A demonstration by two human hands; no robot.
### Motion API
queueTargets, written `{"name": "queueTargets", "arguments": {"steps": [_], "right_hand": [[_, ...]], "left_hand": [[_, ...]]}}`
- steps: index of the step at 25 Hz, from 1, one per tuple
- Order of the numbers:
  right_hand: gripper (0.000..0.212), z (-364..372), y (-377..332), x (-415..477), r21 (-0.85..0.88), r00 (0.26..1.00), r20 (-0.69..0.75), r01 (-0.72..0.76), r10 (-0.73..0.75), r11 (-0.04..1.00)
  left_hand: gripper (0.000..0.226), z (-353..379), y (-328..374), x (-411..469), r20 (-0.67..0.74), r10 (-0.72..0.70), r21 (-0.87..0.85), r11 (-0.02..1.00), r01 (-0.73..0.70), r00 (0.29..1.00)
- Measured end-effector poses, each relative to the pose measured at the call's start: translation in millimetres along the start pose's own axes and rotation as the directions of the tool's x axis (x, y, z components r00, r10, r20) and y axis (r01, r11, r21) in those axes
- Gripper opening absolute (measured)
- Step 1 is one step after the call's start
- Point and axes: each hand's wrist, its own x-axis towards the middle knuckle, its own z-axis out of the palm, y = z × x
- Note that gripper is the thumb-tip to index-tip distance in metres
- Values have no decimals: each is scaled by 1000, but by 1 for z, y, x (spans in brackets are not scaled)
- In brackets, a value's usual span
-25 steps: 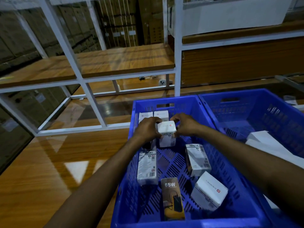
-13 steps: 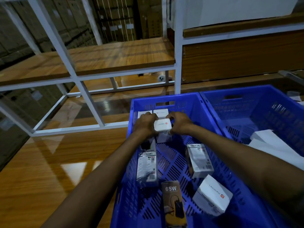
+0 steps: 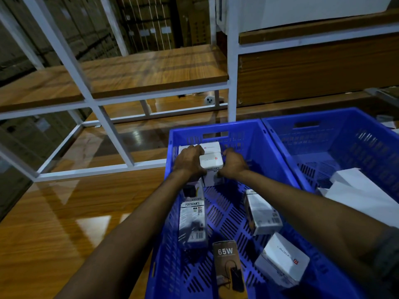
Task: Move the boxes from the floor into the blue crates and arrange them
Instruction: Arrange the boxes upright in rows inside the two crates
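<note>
Two hands clasp one small white cardboard box (image 3: 211, 161) between them: the left hand (image 3: 190, 164) curls round its left side and the right hand (image 3: 234, 164) round its right side, so the grip is narrow and full. The box appears to sit on a second white box (image 3: 212, 180) directly beneath it, though the hands hide where the two meet. Just beyond the grip, a row of white boxes (image 3: 210, 146) stands against the far wall of the blue perforated plastic crate (image 3: 216, 126) that holds all of this. Nearer the person than the grip, beside the left forearm, a tall white printed box (image 3: 192, 223) lies lengthwise by the crate's left wall. Beside the right forearm lies a white and grey box (image 3: 262, 214), and nearer still a white cube-shaped box (image 3: 282, 262) sits tilted. Between these, closest to the person, a brown box marked 65W (image 3: 228, 266) lies on the crate floor. To the right of the grip a second blue crate (image 3: 323, 117) stands against the first and holds flat white packages (image 3: 356, 190). To the left of the grip is glossy wooden flooring (image 3: 54, 223), and beyond it a white metal rack (image 3: 112, 134) with a wooden shelf board (image 3: 140, 72).
</note>
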Motion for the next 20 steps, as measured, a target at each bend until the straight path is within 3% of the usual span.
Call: {"name": "queueTargets", "arguments": {"steps": [5,9,16,20], "right_hand": [[80,11,2,7,49,997,-25,-76,77,996],[76,13,5,10,64,1000,-14,-27,28,998],[63,16,8,5,78,999,-42,10,-7,997],[66,10,8,2,80,1000,-1,31,-31,996]], "left_hand": [[67,3,0,-1,-51,-43,-99,994,38,998],[72,5,-1,1,-50,-15,-26,1000,13,999],[77,6,1,3,-32,-36,-63,997,34,999],[76,4,2,2,11,-34,-46,998,34,999]]}}
